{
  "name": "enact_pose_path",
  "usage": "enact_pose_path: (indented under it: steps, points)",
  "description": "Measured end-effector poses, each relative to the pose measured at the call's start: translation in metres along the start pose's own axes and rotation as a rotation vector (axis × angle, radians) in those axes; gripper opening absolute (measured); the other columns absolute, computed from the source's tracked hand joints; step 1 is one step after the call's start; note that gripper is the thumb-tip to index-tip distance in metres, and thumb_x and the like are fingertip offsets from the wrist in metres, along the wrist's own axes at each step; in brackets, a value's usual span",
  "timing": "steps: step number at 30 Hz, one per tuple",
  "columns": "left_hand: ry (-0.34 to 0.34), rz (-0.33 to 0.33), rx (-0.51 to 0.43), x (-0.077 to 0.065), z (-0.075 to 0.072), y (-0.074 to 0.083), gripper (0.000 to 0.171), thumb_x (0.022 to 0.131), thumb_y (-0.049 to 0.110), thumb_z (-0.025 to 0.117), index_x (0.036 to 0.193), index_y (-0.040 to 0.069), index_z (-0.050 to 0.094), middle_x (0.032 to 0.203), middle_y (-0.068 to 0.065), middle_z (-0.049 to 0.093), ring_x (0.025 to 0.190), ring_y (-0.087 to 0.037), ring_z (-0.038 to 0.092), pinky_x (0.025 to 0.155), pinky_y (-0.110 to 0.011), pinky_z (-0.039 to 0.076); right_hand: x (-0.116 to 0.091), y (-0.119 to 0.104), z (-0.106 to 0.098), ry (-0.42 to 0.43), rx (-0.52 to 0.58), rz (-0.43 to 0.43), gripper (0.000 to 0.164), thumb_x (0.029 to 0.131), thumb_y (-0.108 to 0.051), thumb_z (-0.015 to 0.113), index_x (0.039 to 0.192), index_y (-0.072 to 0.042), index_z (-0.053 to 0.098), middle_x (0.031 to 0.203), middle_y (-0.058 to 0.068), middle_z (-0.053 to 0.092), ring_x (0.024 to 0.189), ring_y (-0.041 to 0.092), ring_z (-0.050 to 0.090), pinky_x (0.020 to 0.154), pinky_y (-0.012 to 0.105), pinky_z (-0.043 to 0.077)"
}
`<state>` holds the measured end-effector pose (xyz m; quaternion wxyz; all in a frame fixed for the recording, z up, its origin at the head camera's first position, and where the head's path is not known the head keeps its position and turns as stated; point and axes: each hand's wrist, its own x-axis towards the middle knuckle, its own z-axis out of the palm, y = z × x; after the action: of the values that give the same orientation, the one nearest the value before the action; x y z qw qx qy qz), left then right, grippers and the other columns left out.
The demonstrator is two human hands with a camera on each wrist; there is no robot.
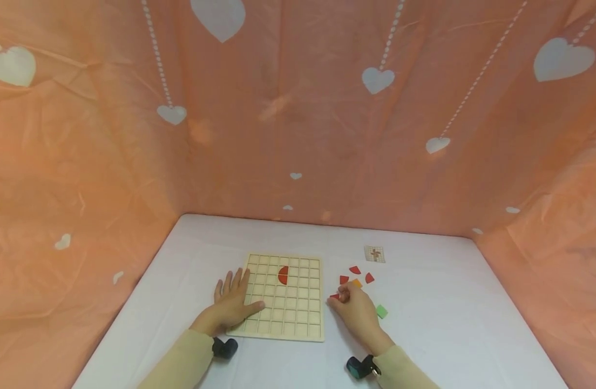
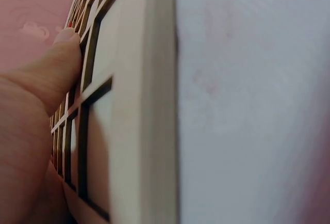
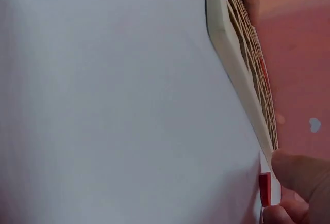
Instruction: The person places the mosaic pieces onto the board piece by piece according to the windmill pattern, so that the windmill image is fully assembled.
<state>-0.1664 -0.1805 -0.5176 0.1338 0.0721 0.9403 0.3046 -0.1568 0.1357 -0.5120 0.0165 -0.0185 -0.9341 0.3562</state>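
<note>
A wooden grid board [image 1: 298, 336] with square cells lies on the white table. Two red quarter-round tiles [image 1: 283, 275] sit in neighbouring cells near its far side, forming a half circle. My left hand [image 1: 230, 305] rests spread on the board's left edge, its thumb [image 2: 62, 53] lying over the cells. To the right of the board, my right hand [image 1: 357, 313] has thumb and fingers curled about a red tile [image 3: 265, 189] close to the table. Loose red tiles [image 1: 354, 270] and an orange tile [image 1: 357, 283] lie just beyond that hand.
A green tile [image 1: 381, 312] lies to the right of my right hand. Farther back is a small pattern card [image 1: 374, 254] with a pinwheel figure on a grid. Orange cloth [image 1: 298, 135] with white hearts hangs round the table's back and sides.
</note>
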Motion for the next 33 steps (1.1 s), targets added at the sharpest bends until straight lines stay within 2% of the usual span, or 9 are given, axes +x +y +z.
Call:
enact_pose_path:
  steps: [4,11,20,26,33]
  points:
    - [0.009,0.003,0.013,0.001,-0.001,0.001,0.103,0.089,0.052,0.063,0.154,0.001,0.002,0.159,-0.024,-0.005,0.142,-0.042,-0.016,0.108,-0.056,-0.017,0.001,0.0,0.0,0.017,-0.012,-0.002,0.036,0.079,-0.028,0.081,0.103,-0.006,0.065,0.076,-0.002,0.055,0.071,0.016,0.051,0.063,0.029,0.044]
    - [-0.006,-0.002,0.013,0.0,-0.001,0.003,0.103,0.089,0.052,0.063,0.154,0.001,0.002,0.159,-0.023,-0.006,0.142,-0.042,-0.016,0.109,-0.056,-0.017,0.002,0.002,0.001,0.005,-0.038,0.005,0.026,0.08,-0.026,0.08,0.095,-0.009,0.066,0.076,-0.003,0.056,0.07,0.015,0.051,0.062,0.029,0.044]
    - [-0.013,0.006,0.002,-0.001,0.002,0.004,0.104,0.088,0.052,0.064,0.154,0.001,0.002,0.159,-0.023,-0.007,0.142,-0.042,-0.017,0.108,-0.056,-0.017,0.001,0.002,0.002,-0.011,-0.036,-0.063,0.014,0.085,-0.017,0.075,0.094,-0.013,0.066,0.079,-0.004,0.059,0.072,0.015,0.053,0.068,0.031,0.048]
    - [-0.007,0.008,-0.002,0.001,0.0,0.002,0.104,0.088,0.052,0.064,0.154,0.001,0.001,0.159,-0.023,-0.007,0.142,-0.042,-0.017,0.108,-0.056,-0.017,0.001,-0.005,0.001,-0.043,-0.052,-0.101,0.015,0.086,-0.014,0.074,0.097,-0.017,0.064,0.085,-0.005,0.059,0.079,0.015,0.054,0.076,0.036,0.05]
    - [0.0,0.003,0.016,0.001,0.001,-0.001,0.104,0.088,0.054,0.063,0.154,0.001,0.003,0.159,-0.023,-0.006,0.143,-0.042,-0.015,0.109,-0.056,-0.016,0.001,-0.007,0.003,-0.083,-0.069,-0.151,0.018,0.088,-0.01,0.071,0.103,-0.016,0.063,0.09,-0.004,0.059,0.081,0.014,0.054,0.076,0.036,0.05]
